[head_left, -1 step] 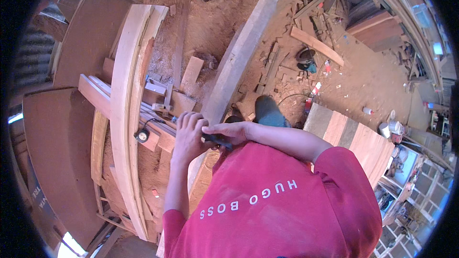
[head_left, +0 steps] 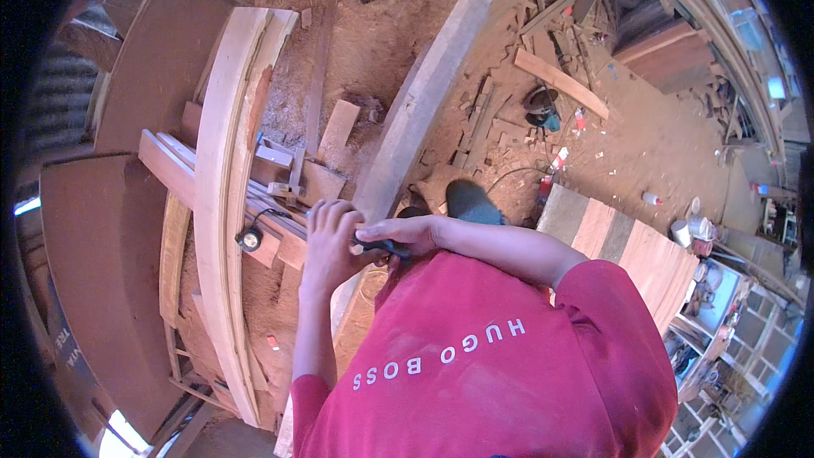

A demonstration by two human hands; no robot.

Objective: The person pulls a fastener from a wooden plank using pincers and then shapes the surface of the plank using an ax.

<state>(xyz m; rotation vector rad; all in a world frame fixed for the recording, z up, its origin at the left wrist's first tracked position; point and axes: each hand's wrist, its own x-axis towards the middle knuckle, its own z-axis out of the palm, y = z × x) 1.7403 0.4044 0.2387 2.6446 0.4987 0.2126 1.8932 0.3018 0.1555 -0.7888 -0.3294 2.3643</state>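
My left hand [head_left: 328,237] and my right hand [head_left: 407,234] are close together in front of my chest. Between them is a small dark object [head_left: 381,247]; its kind cannot be made out. The right hand is wrapped round it from above, its thumb reaching toward the left hand. Curled fingers of my left hand close over the object's left end, hiding part of it. Just beyond both hands runs a long grey timber beam [head_left: 407,119]. Left of them lie stacked boards [head_left: 170,161] and a small round black gauge-like thing [head_left: 250,240] on a cord.
Long pale planks [head_left: 222,161] stretch along the left side. Sawdust and offcuts cover the ground [head_left: 365,42] ahead. A power tool [head_left: 543,108] lies farther right, near a loose board [head_left: 561,83]. At right are a striped wooden top [head_left: 619,233] and buckets [head_left: 699,227].
Both hands have shifted very slightly, and a little more of the dark object shows between them. My foot has moved a little to the left. Everything else stays in place.
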